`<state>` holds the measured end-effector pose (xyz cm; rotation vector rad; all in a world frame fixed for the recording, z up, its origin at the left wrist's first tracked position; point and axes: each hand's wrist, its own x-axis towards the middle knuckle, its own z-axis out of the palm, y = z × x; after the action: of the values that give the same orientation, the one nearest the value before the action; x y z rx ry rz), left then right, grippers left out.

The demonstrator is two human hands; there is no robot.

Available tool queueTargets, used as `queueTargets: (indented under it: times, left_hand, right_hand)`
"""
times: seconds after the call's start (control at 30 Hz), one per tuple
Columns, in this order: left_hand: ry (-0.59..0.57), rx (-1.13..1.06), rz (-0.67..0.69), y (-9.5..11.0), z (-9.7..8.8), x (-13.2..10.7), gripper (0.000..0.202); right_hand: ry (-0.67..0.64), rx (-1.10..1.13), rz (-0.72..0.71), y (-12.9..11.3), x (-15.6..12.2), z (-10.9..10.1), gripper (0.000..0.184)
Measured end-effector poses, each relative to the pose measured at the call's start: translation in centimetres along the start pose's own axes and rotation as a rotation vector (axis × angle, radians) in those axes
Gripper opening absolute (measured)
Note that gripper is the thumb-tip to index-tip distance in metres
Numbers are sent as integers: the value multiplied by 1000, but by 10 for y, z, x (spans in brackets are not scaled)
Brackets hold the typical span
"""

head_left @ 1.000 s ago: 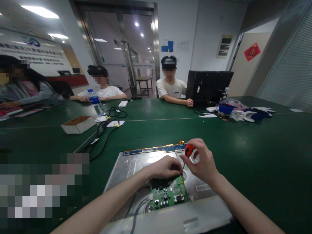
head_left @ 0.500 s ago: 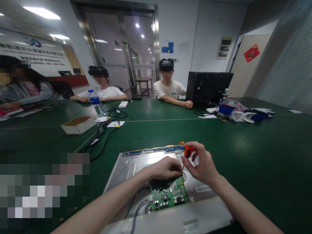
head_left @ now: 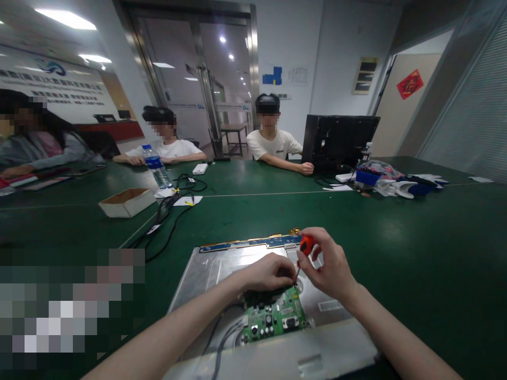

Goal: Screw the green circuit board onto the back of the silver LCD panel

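Note:
My right hand (head_left: 331, 268) grips the orange-and-black handle of a screwdriver (head_left: 306, 245). Its thin shaft slants down to the upper corner of a green circuit board (head_left: 274, 318). My left hand (head_left: 270, 273) is curled at the board's far edge, fingertips close to the screwdriver's tip; whatever they pinch is hidden. The board lies on the silver metal back of a flat display panel (head_left: 206, 270), with cables (head_left: 227, 338) running from its left side. Along the panel's far edge runs a narrow blue circuit strip (head_left: 241, 245).
An open cardboard box (head_left: 127, 205), black cables (head_left: 160, 224) and a water bottle (head_left: 157, 168) stand at the left on the green table (head_left: 428, 253). Across it sit several people, beside a black monitor (head_left: 341, 141). A blue bin (head_left: 367, 178) with plastic bags is at the right.
The screwdriver's handle has turned slightly in my right fingers, its tip staying at the board's corner. My left hand keeps its place.

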<state>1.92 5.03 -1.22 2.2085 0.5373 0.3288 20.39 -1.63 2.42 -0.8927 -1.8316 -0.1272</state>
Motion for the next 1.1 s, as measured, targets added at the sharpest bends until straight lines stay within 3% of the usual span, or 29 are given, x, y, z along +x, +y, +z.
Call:
queueTargets:
  times: [0.3,0.63,1.1]
  left_hand:
    - [8,-8,16,1,1,1,7]
    - [2,-6,22,-3,2,0,10]
    - [-8,38,9,-3,0,0,9]
  right_hand:
    - [-2,-44,-74,-2,3,-3,39]
    - [-25,2,-52,0,0,-2,47]
    - [4,-54,-91,-1,1,-2,46]
